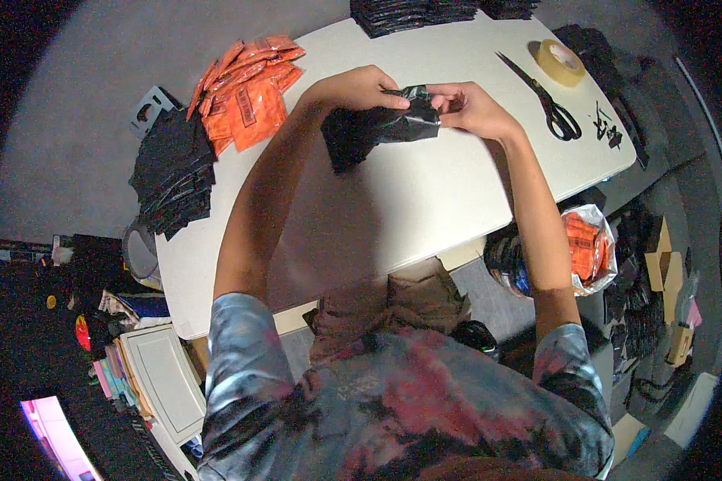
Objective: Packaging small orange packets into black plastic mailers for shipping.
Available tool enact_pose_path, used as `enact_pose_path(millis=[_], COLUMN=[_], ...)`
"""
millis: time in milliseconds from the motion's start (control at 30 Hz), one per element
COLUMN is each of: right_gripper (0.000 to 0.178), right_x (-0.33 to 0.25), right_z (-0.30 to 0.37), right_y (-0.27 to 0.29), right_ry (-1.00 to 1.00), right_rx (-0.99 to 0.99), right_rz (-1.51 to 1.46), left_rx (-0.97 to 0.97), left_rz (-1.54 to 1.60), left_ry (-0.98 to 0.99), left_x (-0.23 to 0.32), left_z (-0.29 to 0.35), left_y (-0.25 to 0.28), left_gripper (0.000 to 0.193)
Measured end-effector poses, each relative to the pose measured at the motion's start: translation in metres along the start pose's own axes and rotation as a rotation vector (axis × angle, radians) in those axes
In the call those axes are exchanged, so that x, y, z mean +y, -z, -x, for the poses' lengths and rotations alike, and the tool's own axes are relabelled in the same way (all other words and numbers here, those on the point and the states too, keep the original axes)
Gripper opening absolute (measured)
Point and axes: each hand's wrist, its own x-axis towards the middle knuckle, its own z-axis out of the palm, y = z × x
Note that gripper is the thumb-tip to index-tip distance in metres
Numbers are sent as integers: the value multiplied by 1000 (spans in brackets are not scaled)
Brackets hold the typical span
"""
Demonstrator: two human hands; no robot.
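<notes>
Between my two hands, above the white table [425, 192], is a black plastic bag [357, 135], crumpled and shiny, with one end drooping to the left. My left hand [361, 88] pinches its upper edge, thumb against the plastic. At the right end my right hand [475, 111] grips the same bag between thumb and fingers. Orange packets in clear wrap [253, 96] lie heaped on the far left of the table. Next to them is a stack of flat black packages [172, 172] at the left edge.
Black-handled scissors [544, 100], a roll of yellowish tape [561, 62] and small black scraps [607, 128] lie at the right of the table. More black packages [405, 14] line the far edge. Below the right edge stands a white bag with orange packets [590, 248].
</notes>
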Motion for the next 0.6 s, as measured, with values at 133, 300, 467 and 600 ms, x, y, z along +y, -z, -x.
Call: enact_pose_path(millis=[133,300,467,600], right_gripper=[52,47,80,63], right_x=[-5,-29,-71,-79], right_z=[-3,-9,-23,-45], right_y=[6,4,-34,-39], right_ry=[-15,-23,47,299], right_rx=[128,491,486,575], right_rz=[-21,-358,-225,-83], left_rx=[221,710,934,996], left_rz=[-48,478,810,765], left_ry=[1,-142,-324,-527], left_x=[-8,-3,15,26], left_z=[1,19,35,45], left_y=[2,-7,-24,-32], left_gripper=[45,37,30,53])
